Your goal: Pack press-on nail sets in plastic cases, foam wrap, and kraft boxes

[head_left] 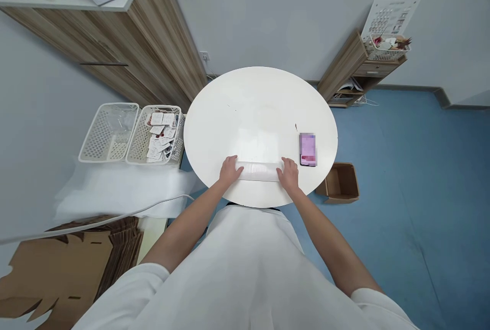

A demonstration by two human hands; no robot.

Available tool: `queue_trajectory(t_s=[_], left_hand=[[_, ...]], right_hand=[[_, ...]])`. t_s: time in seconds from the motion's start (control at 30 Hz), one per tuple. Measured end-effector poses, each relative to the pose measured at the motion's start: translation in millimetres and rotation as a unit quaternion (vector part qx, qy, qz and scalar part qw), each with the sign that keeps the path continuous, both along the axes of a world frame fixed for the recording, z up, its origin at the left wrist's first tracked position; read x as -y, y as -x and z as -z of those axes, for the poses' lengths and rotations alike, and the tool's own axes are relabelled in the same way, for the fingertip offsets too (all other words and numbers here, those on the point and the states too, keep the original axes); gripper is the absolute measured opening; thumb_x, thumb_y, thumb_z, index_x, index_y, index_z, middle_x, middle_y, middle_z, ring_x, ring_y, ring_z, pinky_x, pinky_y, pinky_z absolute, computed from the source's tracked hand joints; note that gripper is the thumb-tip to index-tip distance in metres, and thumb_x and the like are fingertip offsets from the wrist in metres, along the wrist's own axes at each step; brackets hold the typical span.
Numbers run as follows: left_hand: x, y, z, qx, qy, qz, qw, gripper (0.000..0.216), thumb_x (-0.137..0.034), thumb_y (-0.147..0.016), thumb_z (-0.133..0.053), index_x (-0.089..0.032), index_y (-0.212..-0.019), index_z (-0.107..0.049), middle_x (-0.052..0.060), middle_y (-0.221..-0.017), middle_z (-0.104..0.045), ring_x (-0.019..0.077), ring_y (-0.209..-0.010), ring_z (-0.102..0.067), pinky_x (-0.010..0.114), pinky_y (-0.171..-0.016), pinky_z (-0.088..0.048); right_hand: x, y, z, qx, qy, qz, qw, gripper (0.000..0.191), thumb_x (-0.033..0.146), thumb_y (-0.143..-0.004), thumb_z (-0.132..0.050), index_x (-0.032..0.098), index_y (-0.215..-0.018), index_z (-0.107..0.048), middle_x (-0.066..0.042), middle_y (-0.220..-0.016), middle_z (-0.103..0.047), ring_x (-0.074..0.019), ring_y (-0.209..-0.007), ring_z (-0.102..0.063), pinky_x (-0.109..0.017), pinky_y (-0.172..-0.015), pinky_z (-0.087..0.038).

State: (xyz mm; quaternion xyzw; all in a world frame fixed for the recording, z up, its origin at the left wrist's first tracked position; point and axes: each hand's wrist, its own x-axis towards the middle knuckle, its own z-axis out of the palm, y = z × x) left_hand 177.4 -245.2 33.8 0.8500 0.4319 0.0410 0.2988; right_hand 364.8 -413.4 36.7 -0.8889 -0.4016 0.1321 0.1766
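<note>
A long white bundle, glossy like a rolled or folded sheet, lies across the near part of the round white table. My left hand grips its left end, thumb on the near side and fingers bent over the edge. At the right end my right hand holds it in the same manner. Whether anything is inside the bundle is hidden. To the right of my right hand lies a phone with a blurred pink screen.
On the left stand two white plastic baskets, one with several cards. White foam sheets, a pale cable and flattened cardboard boxes lie nearer me. An open cardboard box sits on the floor right of the table.
</note>
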Motion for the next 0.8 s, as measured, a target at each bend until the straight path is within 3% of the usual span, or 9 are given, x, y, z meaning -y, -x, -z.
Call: queue_trajectory(t_s=[0.1,0.2,0.27,0.43,0.6,0.8], left_hand=[[6.4,-3.5,-8.0,0.015,-0.075,0.100,0.992,0.048,-0.035,-0.074,-0.053,-0.021,-0.118,-0.041,0.011,-0.123,-0.043,0.0272,-0.114,-0.039,0.040,-0.091,-0.034],[13.5,-11.9,-14.1,0.015,-0.085,0.241,0.967,0.055,-0.041,-0.065,-0.062,-0.024,-0.114,-0.044,0.010,-0.127,-0.040,0.0298,-0.119,-0.033,0.044,-0.096,-0.025],[17.6,-16.9,-14.4,-0.008,-0.080,0.292,0.953,0.057,-0.039,-0.060,-0.067,-0.024,-0.111,-0.046,0.009,-0.127,-0.041,0.0303,-0.118,-0.034,0.045,-0.096,-0.022],[24.3,-16.0,-9.5,-0.047,-0.083,0.298,0.950,0.052,-0.027,-0.062,-0.064,-0.024,-0.110,-0.043,0.009,-0.123,-0.044,0.0256,-0.107,-0.044,0.041,-0.091,-0.026],[35.0,0.1,-13.4,-0.037,-0.077,0.325,0.942,0.047,-0.030,-0.061,-0.063,-0.023,-0.105,-0.046,0.009,-0.115,-0.048,0.0264,-0.103,-0.046,0.041,-0.091,-0.026],[42.5,10.8,-21.7,-0.027,-0.028,0.351,0.936,0.045,-0.033,-0.063,-0.057,-0.022,-0.106,-0.048,0.008,-0.108,-0.054,0.0250,-0.100,-0.049,0.041,-0.093,-0.026]], right_hand=[[-5.0,7.7,-7.6,0.028,-0.023,-0.119,0.992,0.040,0.032,-0.080,-0.045,0.019,-0.117,-0.042,-0.013,-0.126,-0.042,-0.0267,-0.118,-0.033,-0.043,-0.094,-0.027],[-15.3,11.2,-10.7,0.023,0.004,-0.265,0.964,0.043,0.040,-0.071,-0.058,0.021,-0.109,-0.048,-0.011,-0.129,-0.040,-0.0272,-0.122,-0.030,-0.045,-0.097,-0.022],[-21.7,12.1,-9.2,0.017,0.032,-0.314,0.949,0.046,0.039,-0.066,-0.064,0.021,-0.106,-0.049,-0.011,-0.130,-0.040,-0.0275,-0.121,-0.032,-0.045,-0.096,-0.023],[-23.9,16.4,-3.4,0.015,0.055,-0.329,0.943,0.039,0.026,-0.067,-0.062,0.020,-0.104,-0.048,-0.012,-0.128,-0.042,-0.0257,-0.113,-0.042,-0.043,-0.091,-0.028],[-5.6,29.8,-5.5,-0.020,0.053,-0.337,0.940,0.040,0.032,-0.066,-0.062,0.019,-0.101,-0.049,-0.012,-0.121,-0.048,-0.0254,-0.106,-0.046,-0.039,-0.087,-0.032],[7.4,34.8,-14.4,-0.110,0.050,-0.308,0.944,0.038,0.039,-0.068,-0.060,0.020,-0.099,-0.051,-0.005,-0.098,-0.060,-0.0200,-0.091,-0.055,-0.034,-0.082,-0.037]])
